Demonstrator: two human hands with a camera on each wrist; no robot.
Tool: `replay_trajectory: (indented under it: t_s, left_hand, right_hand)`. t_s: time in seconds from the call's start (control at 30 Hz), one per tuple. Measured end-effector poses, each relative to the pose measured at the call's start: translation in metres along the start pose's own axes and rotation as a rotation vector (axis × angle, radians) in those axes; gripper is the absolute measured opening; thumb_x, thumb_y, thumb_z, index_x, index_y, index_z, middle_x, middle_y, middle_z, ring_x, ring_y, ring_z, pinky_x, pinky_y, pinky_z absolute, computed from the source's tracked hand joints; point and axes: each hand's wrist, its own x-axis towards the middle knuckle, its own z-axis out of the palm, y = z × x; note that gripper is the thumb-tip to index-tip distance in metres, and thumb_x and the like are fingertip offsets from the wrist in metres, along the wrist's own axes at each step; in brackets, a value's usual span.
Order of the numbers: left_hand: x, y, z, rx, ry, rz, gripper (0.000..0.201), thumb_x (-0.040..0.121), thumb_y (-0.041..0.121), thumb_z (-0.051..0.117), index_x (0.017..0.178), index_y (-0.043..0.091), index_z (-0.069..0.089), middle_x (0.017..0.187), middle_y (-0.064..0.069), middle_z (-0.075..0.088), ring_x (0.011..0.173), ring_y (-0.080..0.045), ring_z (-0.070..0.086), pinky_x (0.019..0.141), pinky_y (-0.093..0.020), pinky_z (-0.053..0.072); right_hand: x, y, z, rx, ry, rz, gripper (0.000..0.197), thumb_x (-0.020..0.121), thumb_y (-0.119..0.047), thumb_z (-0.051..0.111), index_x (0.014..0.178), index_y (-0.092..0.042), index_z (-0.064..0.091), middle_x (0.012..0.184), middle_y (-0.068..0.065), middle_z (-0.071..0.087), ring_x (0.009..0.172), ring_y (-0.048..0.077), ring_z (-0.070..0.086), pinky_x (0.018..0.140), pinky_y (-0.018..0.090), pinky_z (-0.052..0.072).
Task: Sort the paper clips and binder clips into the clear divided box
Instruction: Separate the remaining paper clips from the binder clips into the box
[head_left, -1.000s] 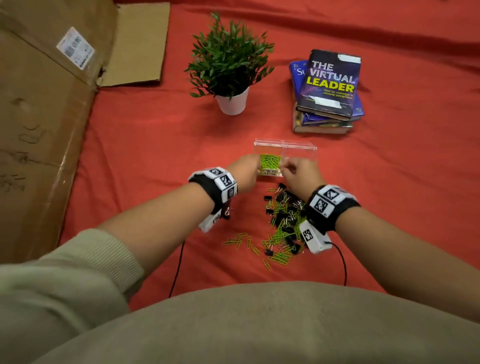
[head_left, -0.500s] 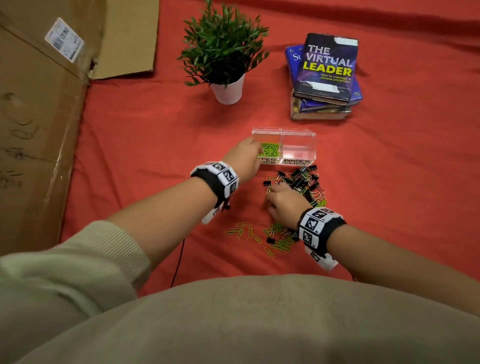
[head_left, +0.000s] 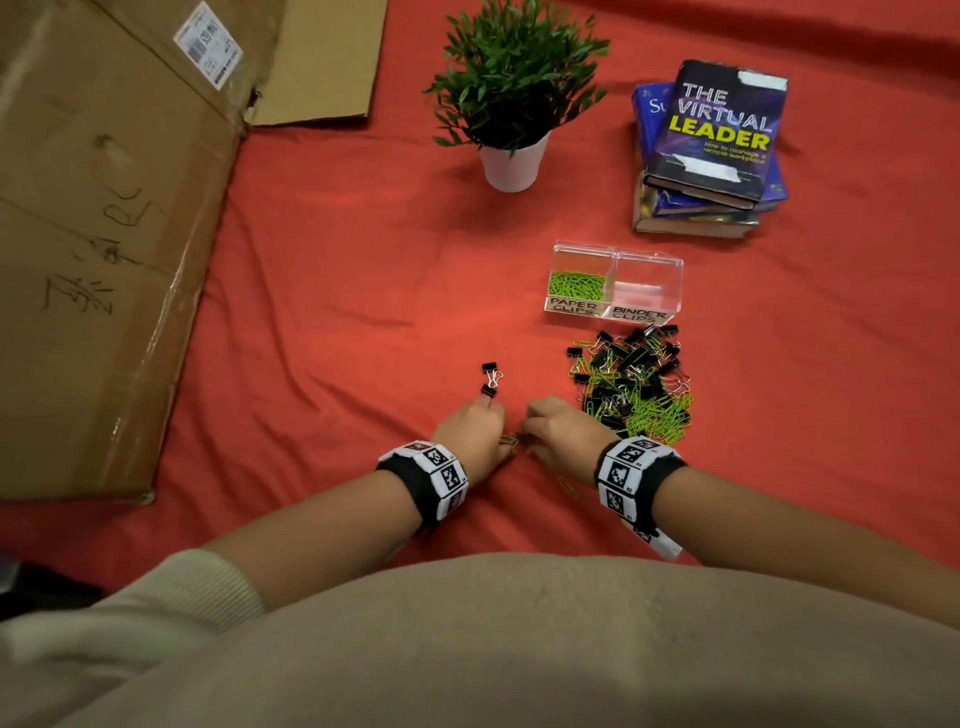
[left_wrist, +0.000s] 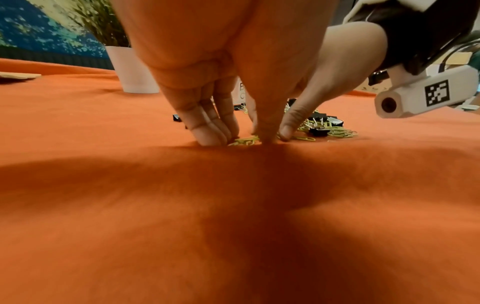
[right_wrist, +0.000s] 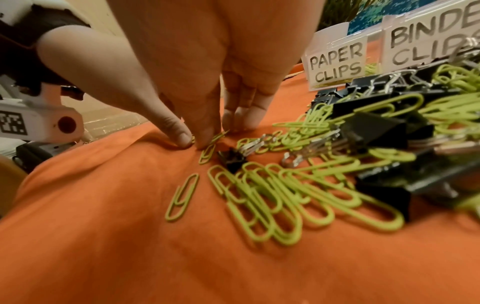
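The clear divided box (head_left: 647, 270) stands on the red cloth. Its "PAPER CLIPS" side holds green paper clips (head_left: 576, 285), and I see nothing in its "BINDER CLIPS" side. In front of it lies a mixed pile (head_left: 631, 387) of black binder clips and green paper clips. My left hand (head_left: 480, 428) and right hand (head_left: 548, 428) meet fingertips-down left of the pile. The left hand (left_wrist: 244, 138) pinches a small cluster of loose paper clips (left_wrist: 245, 142) between its fingers and thumb. The right hand (right_wrist: 207, 138) pinches a paper clip (right_wrist: 218, 135) at the same spot.
Two black binder clips (head_left: 491, 378) lie just beyond my left hand. One paper clip (head_left: 569, 488) lies near my right wrist. A potted plant (head_left: 514, 104) and a stack of books (head_left: 711, 145) stand behind the box. Flattened cardboard (head_left: 104, 234) covers the left.
My left hand drew back from the box toward me. My right hand shifted left off the pile. Both now meet over the loose paper clips.
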Motion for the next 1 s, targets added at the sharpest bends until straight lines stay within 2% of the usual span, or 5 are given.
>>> replay_trajectory:
  t_s: [0.43,0.63,0.8,0.9,1.0]
  left_hand:
    - [-0.002,0.005,0.002,0.202,-0.083,0.143,0.022,0.092,0.013,0.046,0.11,0.002,0.05,0.117,-0.017,0.053,0.111,-0.035,0.053,0.088,-0.045,0.044]
    - [0.005,0.0,-0.005,-0.02,-0.116,0.138,0.022,0.091,0.016,0.051,0.11,0.006,0.052,0.112,-0.017,0.063,0.105,-0.035,0.059,0.085,-0.038,0.044]
    - [0.02,-0.001,-0.021,-0.275,-0.062,0.072,0.028,0.09,0.016,0.055,0.117,0.015,0.06,0.099,-0.007,0.07,0.093,-0.026,0.064,0.081,-0.028,0.047]
    - [0.027,0.005,-0.028,-0.52,-0.158,0.018,0.012,0.091,0.01,0.053,0.094,0.018,0.061,0.075,-0.002,0.063,0.072,-0.028,0.064,0.07,-0.038,0.054]
    - [0.03,0.014,-0.029,-0.661,-0.159,-0.038,0.02,0.093,0.012,0.05,0.076,0.022,0.052,0.064,-0.004,0.06,0.059,-0.028,0.062,0.063,-0.039,0.054]
  right_hand:
    - [-0.005,-0.007,0.013,0.011,-0.059,0.156,0.021,0.089,-0.012,0.048,0.107,-0.005,0.057,0.112,0.015,0.06,0.109,0.03,0.053,0.094,0.036,0.041]
    - [-0.022,0.01,-0.025,0.422,0.141,0.363,0.028,0.093,-0.013,0.051,0.119,-0.013,0.06,0.105,0.004,0.069,0.088,0.019,0.064,0.08,0.024,0.049]
    - [-0.046,0.047,-0.058,0.832,0.189,0.59,0.016,0.094,-0.019,0.05,0.09,-0.014,0.065,0.08,-0.005,0.06,0.07,0.015,0.056,0.063,0.028,0.048]
    - [-0.056,0.055,-0.064,1.351,0.211,0.627,0.023,0.091,-0.006,0.037,0.075,-0.005,0.054,0.072,0.008,0.051,0.063,0.018,0.047,0.061,0.03,0.042]
    - [-0.063,0.054,-0.059,1.366,0.175,0.642,0.024,0.09,-0.008,0.039,0.072,-0.004,0.053,0.07,0.011,0.053,0.057,0.019,0.048,0.055,0.029,0.041]
